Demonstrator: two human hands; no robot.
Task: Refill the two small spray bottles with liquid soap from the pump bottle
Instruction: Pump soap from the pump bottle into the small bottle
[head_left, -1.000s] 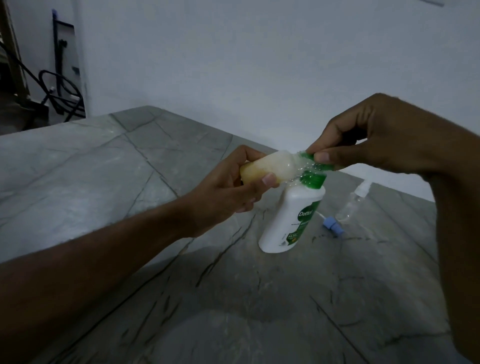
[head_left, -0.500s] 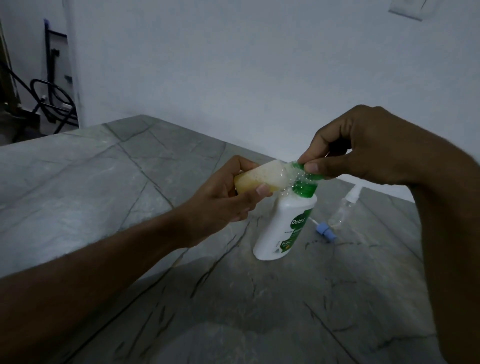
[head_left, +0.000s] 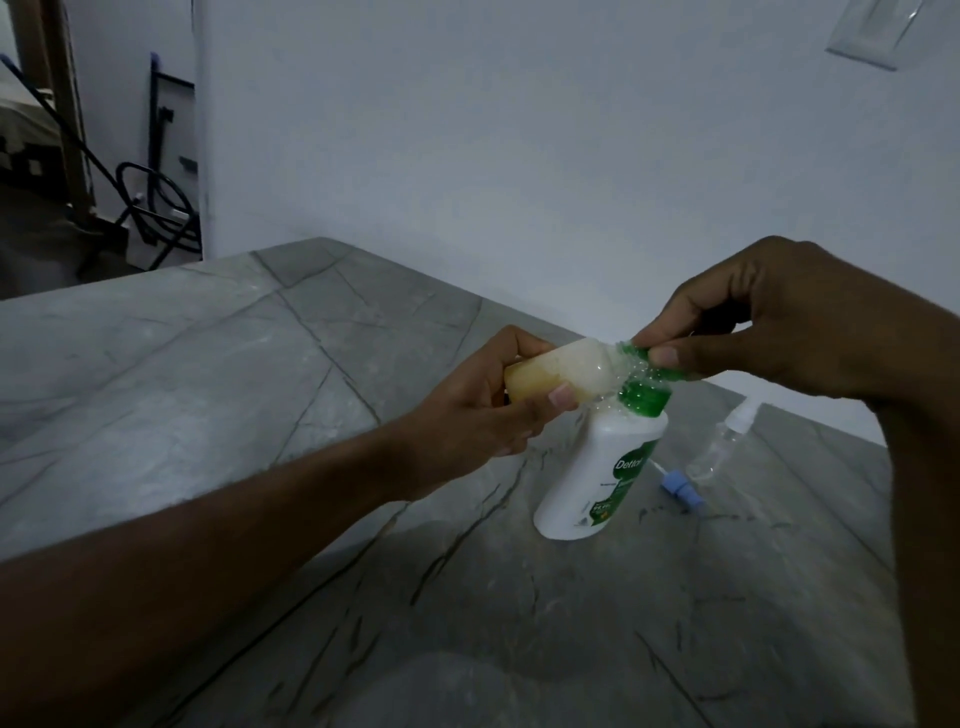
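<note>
Holding a small spray bottle on its side, the left hand wraps its grip around the body, mouth pointing right at the green pump head. Its long axis runs nearly level, left to right. The right hand pinches the pump nozzle, thumb and fingers clamped on it, directly meeting the bottle's mouth amid foam. Below stands the white pump bottle on the grey surface; a second, clear spray bottle and a blue cap lie just right.

I see a white pump bottle with a green pump head. The small spray bottle holds pale yellow liquid; the countertop is grey, dark-veined.
</note>
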